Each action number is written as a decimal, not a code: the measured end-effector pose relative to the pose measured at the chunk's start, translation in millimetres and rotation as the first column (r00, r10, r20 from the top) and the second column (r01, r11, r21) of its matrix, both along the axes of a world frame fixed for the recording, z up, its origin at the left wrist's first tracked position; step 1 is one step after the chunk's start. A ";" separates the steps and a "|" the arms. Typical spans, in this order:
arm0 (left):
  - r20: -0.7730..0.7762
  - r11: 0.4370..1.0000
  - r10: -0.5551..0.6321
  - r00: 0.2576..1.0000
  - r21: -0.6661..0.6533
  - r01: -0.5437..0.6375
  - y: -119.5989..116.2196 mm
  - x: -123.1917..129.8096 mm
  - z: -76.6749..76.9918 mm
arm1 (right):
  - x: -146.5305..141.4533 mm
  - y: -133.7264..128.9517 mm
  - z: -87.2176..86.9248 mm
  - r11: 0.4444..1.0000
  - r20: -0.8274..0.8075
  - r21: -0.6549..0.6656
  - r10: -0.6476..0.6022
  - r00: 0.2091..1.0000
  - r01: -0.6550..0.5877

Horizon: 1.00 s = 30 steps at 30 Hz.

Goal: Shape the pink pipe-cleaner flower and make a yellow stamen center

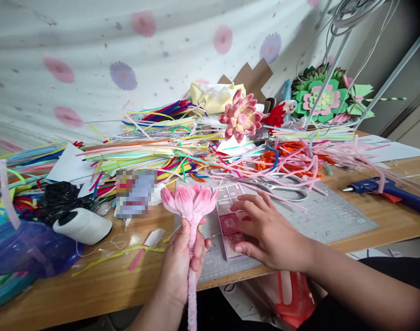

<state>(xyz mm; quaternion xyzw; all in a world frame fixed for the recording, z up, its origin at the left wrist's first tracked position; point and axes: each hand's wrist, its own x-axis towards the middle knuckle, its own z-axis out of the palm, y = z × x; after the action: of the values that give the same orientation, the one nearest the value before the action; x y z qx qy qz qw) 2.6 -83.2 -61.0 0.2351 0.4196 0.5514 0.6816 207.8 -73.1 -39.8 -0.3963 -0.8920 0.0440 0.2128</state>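
Note:
A pink flower (pixel 192 202) with a long wrapped stem stands upright in my left hand (pixel 182 257), whose fingers close round the stem just below the petals. To its right, my right hand (pixel 265 230) hovers over a pink palette (pixel 228 225) of small compartments, some dark pink and some pale. Its fingers are spread and nothing shows between them; they hide part of the palette. Whether a fingertip touches the palette I cannot tell. Under the palette lies a grey cutting mat (pixel 334 216).
Scissors (pixel 282 186) lie behind the palette, near piled pipe cleaners (pixel 144 151). A finished pink flower (pixel 242 116) stands at the back. At right is a blue glue gun (pixel 392 191); at left, a white thread spool (pixel 83 225) and a purple container (pixel 30 248).

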 end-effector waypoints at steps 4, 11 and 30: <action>-0.109 0.997 -0.027 0.994 0.075 0.035 -4.5 2.2 -5.8 | -8.2 1.5 14.8 0.970 -0.161 0.230 -0.036 0.986 0.073; -0.215 0.996 -0.021 0.976 0.075 0.038 -9.4 7.1 -3.5 | -11.4 -3.3 22.1 0.937 -0.166 0.328 -0.072 0.983 0.124; 0.231 0.952 -0.288 0.929 -0.032 0.303 -7.9 -1.6 18.1 | 12.5 -4.7 2.9 0.965 -0.276 0.242 -0.034 0.961 0.104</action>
<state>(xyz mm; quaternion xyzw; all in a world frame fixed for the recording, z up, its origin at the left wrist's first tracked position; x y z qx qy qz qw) 1.0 -91.2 -42.8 0.2087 0.3184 0.4511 0.8072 220.2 -77.8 -36.8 -0.3873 -0.8386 -0.0246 0.3823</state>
